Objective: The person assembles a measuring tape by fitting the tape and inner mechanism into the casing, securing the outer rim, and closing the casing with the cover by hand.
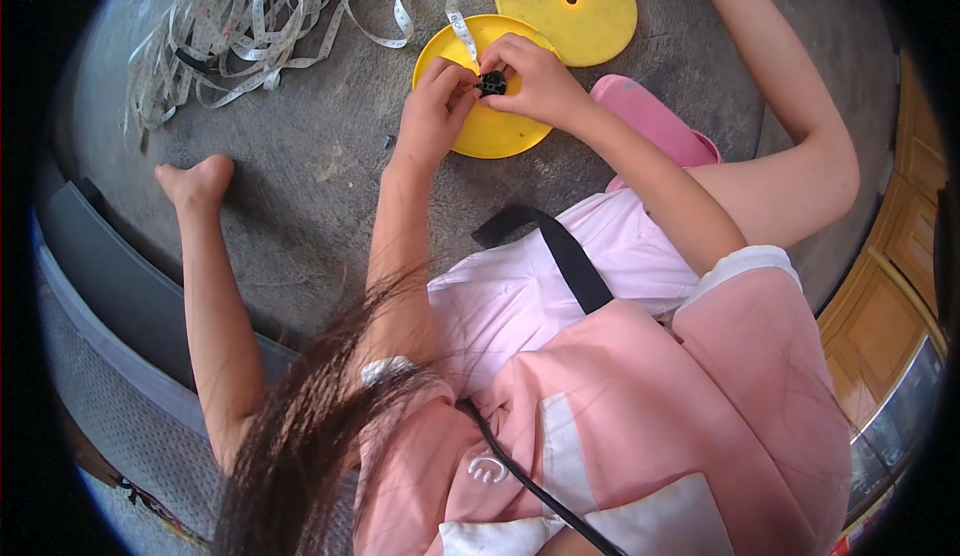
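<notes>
1. Black strap (pixel 575 264) lies across my lap.
2. Pink rounded object (pixel 650 116) on grey floor (pixel 310 206), beyond my right thigh, partly behind my forearm.
3. Left grip (pixel 432 106): fingertips pinched on small black part (pixel 491 84).
4. Right grip (pixel 535 81): closed on same part, over yellow round shell (pixel 495 138).
5. White measuring tape (pixel 460 26) runs from tangled heap, upper left, to right fingertips.
6. Second yellow disc (pixel 602 18), centre hole, just beyond shell.

White measuring tape (pixel 458 24), far left to far centre: printed scale marks and numerals, mostly too small to read. Pink top (pixel 640 386), near side: white curved motif (pixel 487 470), can't tell if letter or ornament. No other legible text.
</notes>
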The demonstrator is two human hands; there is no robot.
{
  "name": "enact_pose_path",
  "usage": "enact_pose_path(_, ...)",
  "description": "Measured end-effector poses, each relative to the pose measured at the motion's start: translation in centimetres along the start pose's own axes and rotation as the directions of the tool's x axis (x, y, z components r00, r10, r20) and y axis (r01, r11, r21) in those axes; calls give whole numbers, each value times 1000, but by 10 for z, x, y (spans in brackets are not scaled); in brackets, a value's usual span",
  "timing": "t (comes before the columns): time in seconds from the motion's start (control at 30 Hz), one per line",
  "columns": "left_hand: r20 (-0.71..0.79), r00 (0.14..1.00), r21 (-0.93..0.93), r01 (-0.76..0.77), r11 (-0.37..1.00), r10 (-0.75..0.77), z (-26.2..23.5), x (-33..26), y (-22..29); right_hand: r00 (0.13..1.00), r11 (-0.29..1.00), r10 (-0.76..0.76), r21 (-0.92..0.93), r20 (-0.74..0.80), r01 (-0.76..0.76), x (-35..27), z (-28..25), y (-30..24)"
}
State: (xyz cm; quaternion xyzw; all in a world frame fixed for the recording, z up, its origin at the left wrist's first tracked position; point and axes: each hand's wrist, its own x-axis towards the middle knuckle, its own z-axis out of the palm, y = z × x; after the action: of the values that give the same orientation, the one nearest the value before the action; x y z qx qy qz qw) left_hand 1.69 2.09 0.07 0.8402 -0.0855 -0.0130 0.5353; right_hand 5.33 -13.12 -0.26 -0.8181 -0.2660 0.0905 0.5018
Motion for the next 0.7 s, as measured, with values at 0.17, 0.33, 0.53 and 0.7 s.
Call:
enact_pose_path(0.17,126,990,0,57,998,-56,-5,2,0,999,1000,15,1,44,-15,1,-3,-1)
enact_pose_path(0.33,97,990,-86,111,990,-102,-4,2,-4,1000,1000,-13,-25,19,14,0,1,-2)
enact_pose_path(0.53,84,979,-118,193,974,-184,-3,8,-4,1000,999,-12,-33,9,12,-1,1,-2)
enact_pose_path(0.7,119,965,-109,247,963,-234,-5,8,-2,1000,999,-27,-30,-3,27,0,2,-1)
